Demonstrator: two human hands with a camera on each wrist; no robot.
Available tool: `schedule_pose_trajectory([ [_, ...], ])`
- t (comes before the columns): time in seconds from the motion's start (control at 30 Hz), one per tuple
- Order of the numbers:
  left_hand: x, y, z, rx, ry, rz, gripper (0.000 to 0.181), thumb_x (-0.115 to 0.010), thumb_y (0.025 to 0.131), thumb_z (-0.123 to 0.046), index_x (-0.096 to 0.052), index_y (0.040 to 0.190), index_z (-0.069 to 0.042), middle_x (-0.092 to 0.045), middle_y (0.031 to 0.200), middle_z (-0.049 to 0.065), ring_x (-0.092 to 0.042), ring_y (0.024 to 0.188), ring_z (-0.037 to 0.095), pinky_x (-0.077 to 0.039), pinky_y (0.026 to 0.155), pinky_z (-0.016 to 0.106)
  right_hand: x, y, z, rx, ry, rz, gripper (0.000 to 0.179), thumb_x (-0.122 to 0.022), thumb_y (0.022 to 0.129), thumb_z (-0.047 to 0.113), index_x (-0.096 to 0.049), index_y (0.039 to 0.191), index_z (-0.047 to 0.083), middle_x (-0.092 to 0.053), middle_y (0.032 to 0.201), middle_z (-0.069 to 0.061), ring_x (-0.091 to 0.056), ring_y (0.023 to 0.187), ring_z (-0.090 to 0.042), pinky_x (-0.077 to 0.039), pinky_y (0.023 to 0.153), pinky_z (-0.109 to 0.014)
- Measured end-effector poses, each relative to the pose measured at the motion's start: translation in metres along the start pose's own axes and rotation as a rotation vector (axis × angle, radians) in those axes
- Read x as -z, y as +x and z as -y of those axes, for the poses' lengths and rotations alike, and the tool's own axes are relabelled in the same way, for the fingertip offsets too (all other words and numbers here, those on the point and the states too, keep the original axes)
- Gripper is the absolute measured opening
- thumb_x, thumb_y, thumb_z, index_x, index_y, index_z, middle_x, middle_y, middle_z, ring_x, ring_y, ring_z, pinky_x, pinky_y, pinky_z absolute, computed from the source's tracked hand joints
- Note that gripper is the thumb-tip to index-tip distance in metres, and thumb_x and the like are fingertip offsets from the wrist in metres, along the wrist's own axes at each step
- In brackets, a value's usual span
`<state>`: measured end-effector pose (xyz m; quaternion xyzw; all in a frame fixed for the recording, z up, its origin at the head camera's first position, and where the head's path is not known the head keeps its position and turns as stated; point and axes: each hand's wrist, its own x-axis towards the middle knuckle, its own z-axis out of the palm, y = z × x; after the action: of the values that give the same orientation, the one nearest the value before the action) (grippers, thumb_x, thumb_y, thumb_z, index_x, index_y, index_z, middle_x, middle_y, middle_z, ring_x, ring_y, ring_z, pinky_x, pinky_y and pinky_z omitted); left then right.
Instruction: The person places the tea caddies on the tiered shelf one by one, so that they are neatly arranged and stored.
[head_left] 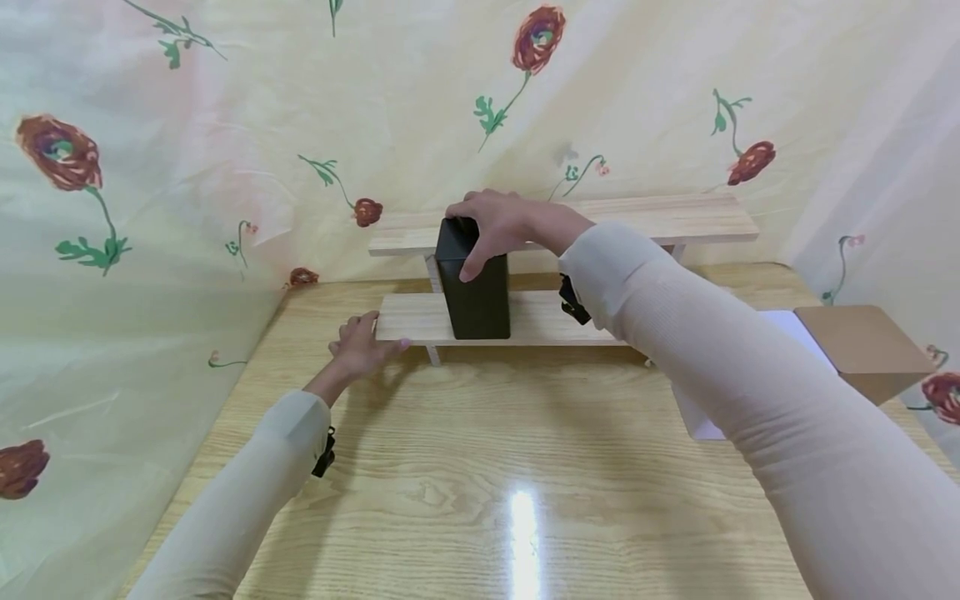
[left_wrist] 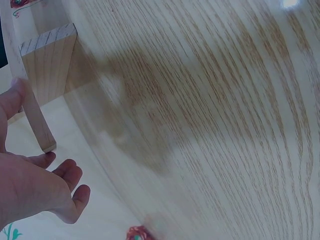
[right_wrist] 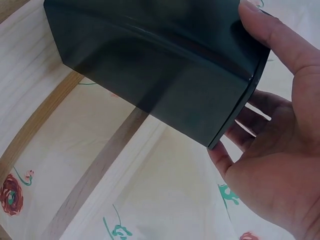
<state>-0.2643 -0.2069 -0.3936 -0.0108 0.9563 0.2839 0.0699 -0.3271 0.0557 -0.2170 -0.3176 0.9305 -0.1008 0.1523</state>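
Note:
A tall black box (head_left: 480, 296) stands upright on the lower board of a two-tier wooden shelf (head_left: 555, 312). From above, my right hand (head_left: 498, 221) grips the box's upper end, thumb on the near side and fingers over the far side. In the right wrist view the dark box (right_wrist: 150, 65) fills the upper part, its end between thumb and fingers. My left hand (head_left: 360, 346) holds the lower board's left end, its thumb along the front edge and fingers at the end. The left wrist view shows this board's edge (left_wrist: 37, 117) beside the left hand (left_wrist: 37, 187).
The upper board (head_left: 675, 218) runs behind the box. To the right, partly behind my right sleeve, lie a brown box (head_left: 862, 337) and a whitish-lilac object (head_left: 697, 417). Flower-patterned cloth (head_left: 420, 108) lines the back and sides above the wood-grain table (head_left: 450, 450).

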Motion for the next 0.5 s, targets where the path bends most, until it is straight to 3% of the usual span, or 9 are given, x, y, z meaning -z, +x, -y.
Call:
schedule_pose_trajectory([
  [0.5, 0.0010, 0.0003, -0.0021, -0.002, -0.004, 0.001, 0.088, -0.064, 0.089, -0.049, -0.023, 0.150, -0.001, -0.029, 0.145, 0.027, -0.023, 0.132, 0.044, -0.014, 0.100, 0.063, 0.0024, -0.0021, 0.0051, -0.015, -0.023, 0.024, 0.097, -0.078, 0.077, 0.043, -0.024, 0.153, 0.017, -0.033, 0.142, -0.011, -0.035, 0.119, -0.027, -0.031, 0.099, -0.045],
])
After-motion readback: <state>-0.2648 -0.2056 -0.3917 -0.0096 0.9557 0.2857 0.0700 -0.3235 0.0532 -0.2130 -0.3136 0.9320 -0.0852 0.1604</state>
